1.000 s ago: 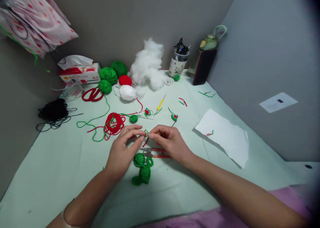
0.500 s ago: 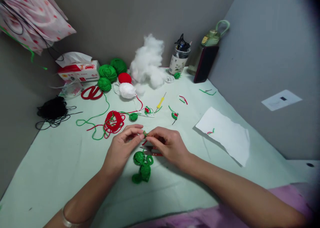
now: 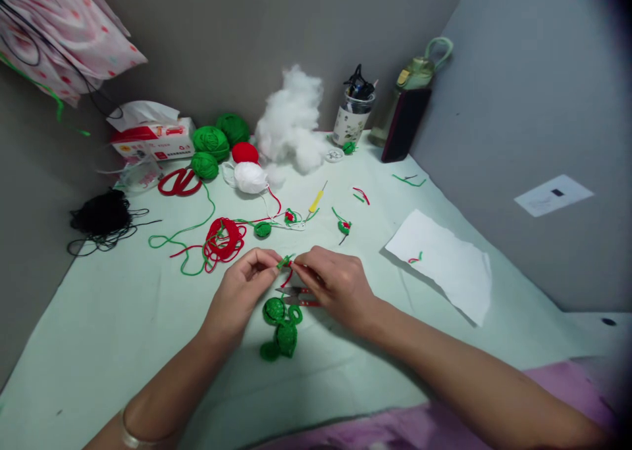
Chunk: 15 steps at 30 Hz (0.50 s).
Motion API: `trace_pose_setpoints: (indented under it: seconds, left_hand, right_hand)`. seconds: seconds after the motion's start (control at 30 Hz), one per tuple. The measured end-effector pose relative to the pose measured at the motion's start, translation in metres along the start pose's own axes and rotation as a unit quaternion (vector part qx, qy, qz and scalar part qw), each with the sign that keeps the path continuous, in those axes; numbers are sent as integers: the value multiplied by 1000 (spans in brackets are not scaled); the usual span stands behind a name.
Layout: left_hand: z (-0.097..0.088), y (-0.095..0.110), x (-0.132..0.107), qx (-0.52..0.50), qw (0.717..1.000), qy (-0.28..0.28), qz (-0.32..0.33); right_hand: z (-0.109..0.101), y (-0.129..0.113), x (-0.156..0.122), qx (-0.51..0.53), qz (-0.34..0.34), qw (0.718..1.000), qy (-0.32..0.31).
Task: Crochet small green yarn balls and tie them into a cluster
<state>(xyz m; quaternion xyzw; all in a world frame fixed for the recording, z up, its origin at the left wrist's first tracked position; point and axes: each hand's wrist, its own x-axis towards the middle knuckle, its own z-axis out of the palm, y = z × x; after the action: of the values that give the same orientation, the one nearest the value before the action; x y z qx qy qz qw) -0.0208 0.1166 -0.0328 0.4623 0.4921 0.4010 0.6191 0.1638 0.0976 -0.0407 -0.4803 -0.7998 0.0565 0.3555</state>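
Between its thumb and fingers my left hand (image 3: 241,292) pinches a small green-and-red crochet piece (image 3: 284,262). My right hand (image 3: 338,282) is closed on the piece's right side, thumb and forefinger pressed together. A short red yarn tail (image 3: 287,279) hangs below it. Thread snips (image 3: 295,300) lie under the right hand, their handles partly hidden. Just in front, on the table, rests a green crocheted figure (image 3: 286,338) of rounded parts. Beyond the hands are a small green ball (image 3: 262,229), two small red-and-green pieces and a yellow-handled crochet hook (image 3: 316,201).
Red yarn (image 3: 224,239) lies tangled left of centre, black yarn (image 3: 101,214) farther left. Behind stand green yarn balls (image 3: 210,143), white stuffing (image 3: 291,121), a pen cup (image 3: 351,118) and a bottle leaning phone (image 3: 405,124). White paper (image 3: 439,266) lies right; red-handled scissors (image 3: 180,181) lie left.
The crochet piece shows more clearly between the fingertips, with its red yarn tail hanging lower in view. My right hand has shifted slightly up and right; my left fingers have curled in.
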Motion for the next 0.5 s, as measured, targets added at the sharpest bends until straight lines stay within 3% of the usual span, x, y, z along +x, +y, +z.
trace_pose_setpoints:
  seconds: [0.27,0.5]
  left_hand:
    - [1,2,0,-117,991,-7,-58]
    - [-1,3,1,-174,982,-28,-72]
  right_hand:
    - [-2,0,2,112,106,988,-30]
    - [-1,0,3,136,128,982,-38]
